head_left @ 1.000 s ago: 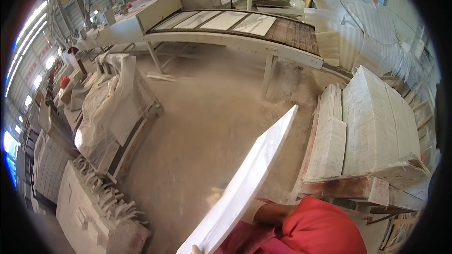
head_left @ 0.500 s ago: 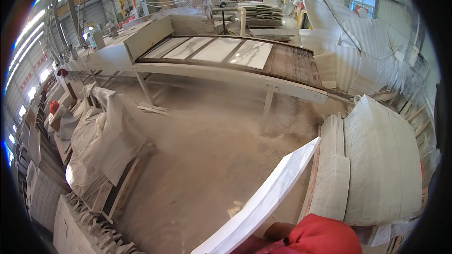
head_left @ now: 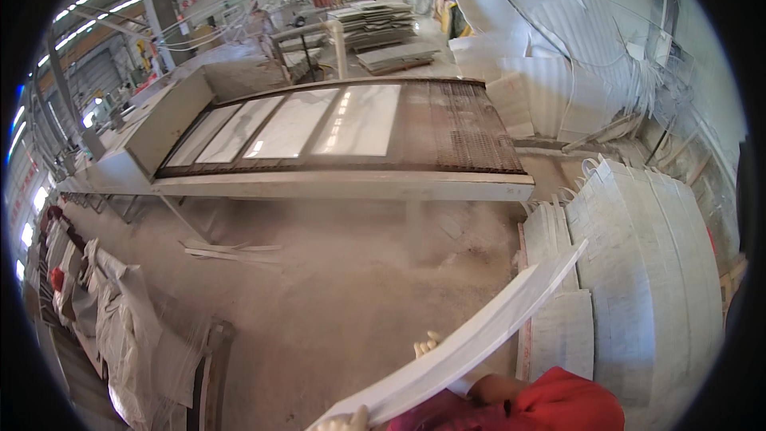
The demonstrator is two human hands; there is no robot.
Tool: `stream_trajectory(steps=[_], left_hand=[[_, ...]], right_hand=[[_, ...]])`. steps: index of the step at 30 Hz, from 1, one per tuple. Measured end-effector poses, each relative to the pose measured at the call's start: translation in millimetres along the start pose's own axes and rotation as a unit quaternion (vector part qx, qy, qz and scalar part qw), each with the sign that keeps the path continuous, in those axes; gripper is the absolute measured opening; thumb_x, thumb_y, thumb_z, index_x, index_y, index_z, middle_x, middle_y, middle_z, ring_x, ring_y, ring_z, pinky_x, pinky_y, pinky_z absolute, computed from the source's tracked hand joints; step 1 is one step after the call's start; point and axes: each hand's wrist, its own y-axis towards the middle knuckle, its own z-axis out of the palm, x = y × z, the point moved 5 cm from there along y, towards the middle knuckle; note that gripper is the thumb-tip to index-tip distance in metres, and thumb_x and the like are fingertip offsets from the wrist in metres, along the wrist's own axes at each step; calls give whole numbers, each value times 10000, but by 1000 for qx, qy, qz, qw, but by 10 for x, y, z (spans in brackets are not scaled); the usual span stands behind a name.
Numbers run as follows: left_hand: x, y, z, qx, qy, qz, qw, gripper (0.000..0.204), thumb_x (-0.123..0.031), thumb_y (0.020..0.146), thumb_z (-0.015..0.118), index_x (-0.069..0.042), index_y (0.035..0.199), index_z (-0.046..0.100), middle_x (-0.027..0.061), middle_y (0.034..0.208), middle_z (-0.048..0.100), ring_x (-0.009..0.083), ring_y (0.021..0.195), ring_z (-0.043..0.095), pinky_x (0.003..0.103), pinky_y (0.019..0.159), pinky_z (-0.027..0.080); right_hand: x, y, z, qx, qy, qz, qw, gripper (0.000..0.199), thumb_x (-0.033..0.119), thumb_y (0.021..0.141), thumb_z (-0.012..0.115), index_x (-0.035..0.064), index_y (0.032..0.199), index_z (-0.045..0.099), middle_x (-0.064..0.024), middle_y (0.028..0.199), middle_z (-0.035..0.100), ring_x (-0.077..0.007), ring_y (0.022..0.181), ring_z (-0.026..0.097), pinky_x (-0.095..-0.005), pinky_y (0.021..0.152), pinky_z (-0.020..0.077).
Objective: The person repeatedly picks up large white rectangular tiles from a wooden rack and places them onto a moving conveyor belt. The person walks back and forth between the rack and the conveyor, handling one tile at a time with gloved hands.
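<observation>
A long white marble slab (head_left: 471,343) with faint grey veins is held tilted on its edge across the lower middle, rising toward the right. My left hand (head_left: 347,420), in a cream glove, grips its near left end at the lower edge of the view. My right arm, in a red sleeve, passes behind the slab. The gloved fingertips of my right hand (head_left: 428,344) curl over the slab's far side; the palm is hidden. The slab's far right end lies in front of a stack of pale slabs (head_left: 558,323).
Ahead stands a conveyor table (head_left: 343,185) with a brown slatted bed, carrying several polished white marble slabs (head_left: 359,124). A big strapped bundle of slabs (head_left: 638,271) stands at the right. Plastic-covered stacks (head_left: 132,327) line the left. Thin strips (head_left: 231,251) lie on the dusty floor.
My view has turned to the right, toward the conveyor's near end. The held slab now reaches farther right, and my left hand has come into view at its near end.
</observation>
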Motion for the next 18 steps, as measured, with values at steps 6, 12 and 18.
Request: stream_trajectory(steps=[6, 12, 18], left_hand=[[-120, 924, -671, -282, -95, 133, 945, 318, -351, 773, 756, -109, 976, 717, 90, 785, 685, 307, 728, 656, 452, 685, 508], [-307, 1983, -941, -327, -117, 194, 917, 239, -352, 817, 733, -127, 897, 730, 64, 751, 668, 273, 670, 629, 414, 642, 486], [-478, 3131, -1281, -357, -156, 149, 909, 151, -195, 744, 768, -59, 795, 726, 145, 768, 691, 325, 710, 663, 431, 660, 521]], right_hand=[[210, 374, 1122, -9, -63, -98, 993, 384, 186, 1039, 416, 26, 1386, 453, -63, 1339, 531, -188, 1266, 502, -333, 1130, 371], [548, 779, 2267, -11, -278, -298, 913, 421, 237, 1032, 424, 33, 1400, 446, -71, 1361, 528, -205, 1264, 510, -345, 1100, 394], [770, 1178, 3355, -82, -439, -516, 731, 461, 287, 1025, 432, 40, 1415, 439, -80, 1384, 525, -222, 1261, 518, -357, 1069, 417]])
